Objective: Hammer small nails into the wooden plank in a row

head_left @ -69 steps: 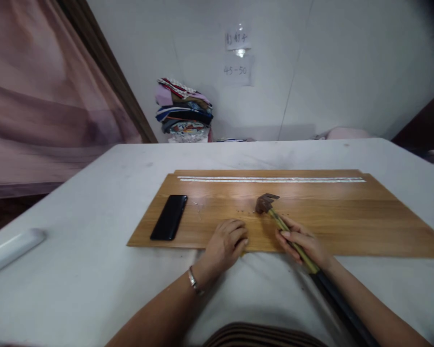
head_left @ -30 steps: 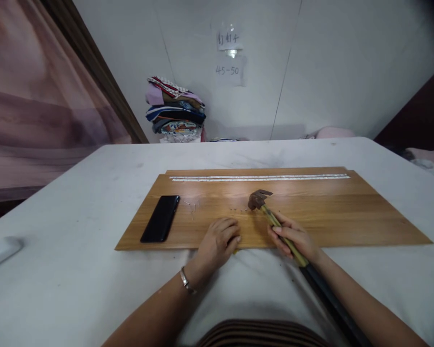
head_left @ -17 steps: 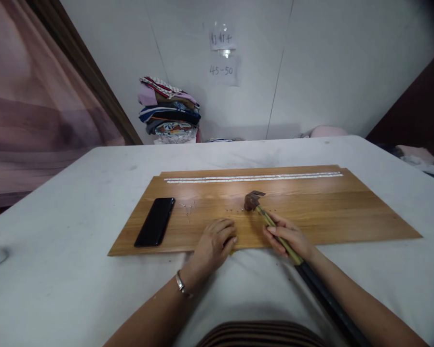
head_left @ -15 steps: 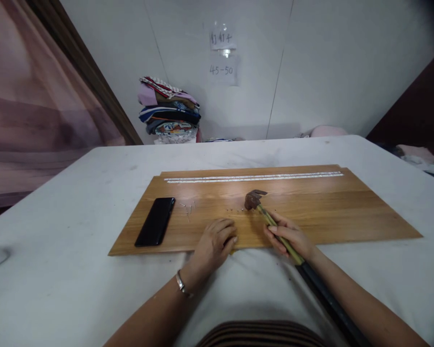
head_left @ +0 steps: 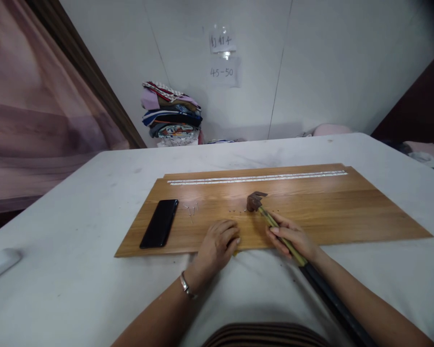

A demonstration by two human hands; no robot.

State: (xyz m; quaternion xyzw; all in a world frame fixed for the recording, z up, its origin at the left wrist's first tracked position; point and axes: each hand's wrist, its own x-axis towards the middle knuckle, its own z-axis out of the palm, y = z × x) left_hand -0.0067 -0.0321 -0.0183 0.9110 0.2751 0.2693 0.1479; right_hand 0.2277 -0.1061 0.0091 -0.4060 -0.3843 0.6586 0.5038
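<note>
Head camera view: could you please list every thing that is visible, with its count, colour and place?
table: 1, white, under everything
board: 1, brown wood, flat on table
phone: 1, black, board's left end
strip: 1, silver-white, along board's far edge
loose nails: several, grey, right of phone
white object: 1, table's left edge
cloth pile: 1, mixed colours, by wall
paper notes: 2, white, on wall
hammer: 1, brown head, yellow-black handle, mid-board
left hand: curled on board's near edge
right hand: gripping hammer handle
</note>
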